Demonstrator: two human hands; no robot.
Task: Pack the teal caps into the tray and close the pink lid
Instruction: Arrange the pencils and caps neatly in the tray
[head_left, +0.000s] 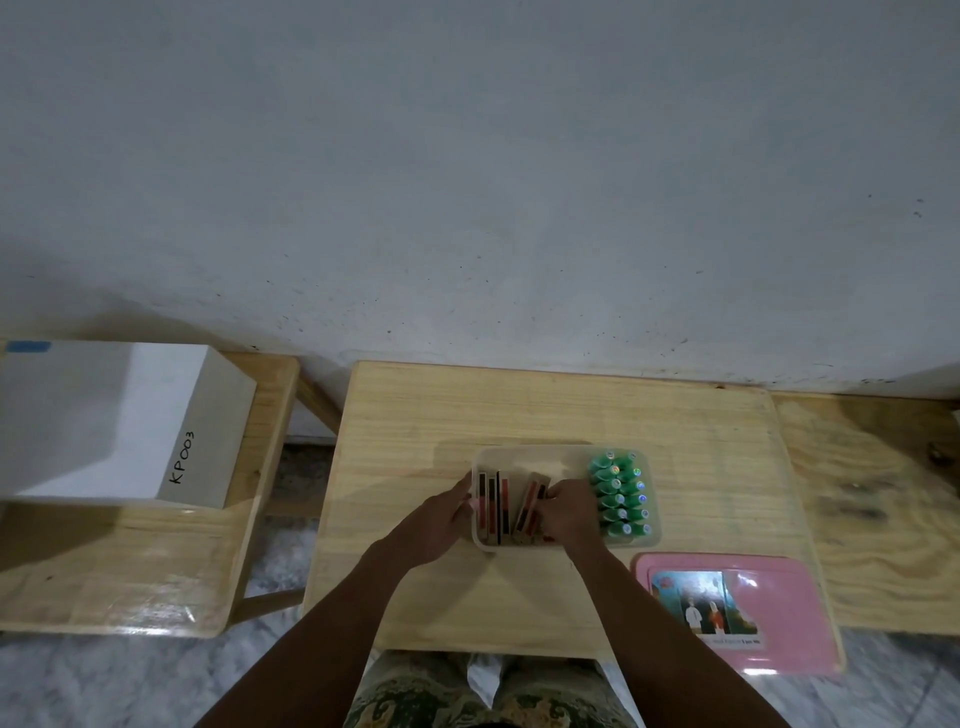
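The right hand (569, 512) was inside the tray (530, 453), its fingers curled against a leaning red-and-tan flat box (530, 506), apparently pinching or pushing its top edge; whether it truly gripped the box could not be told at this size. The left hand (441, 519) lay at the tray's left wall, fingers bent over the rim beside a row of upright flat boxes (492, 504), most likely steadying the tray and keeping that row from tipping while the other hand worked. Between the two hands the boxes stood on edge, probably so that they took little room. Just to the right of the right hand, the teal caps (621, 493) filled the tray's right end, standing in tidy rows and packed close, which suggested that the packing of caps was largely done. The pink lid (789, 587) lay flat on the wooden table (415, 415), near the tray's front right corner but apart from it, within easy reach for closing. A white box marked KP003 (119, 421) sat well apart on the left bench.
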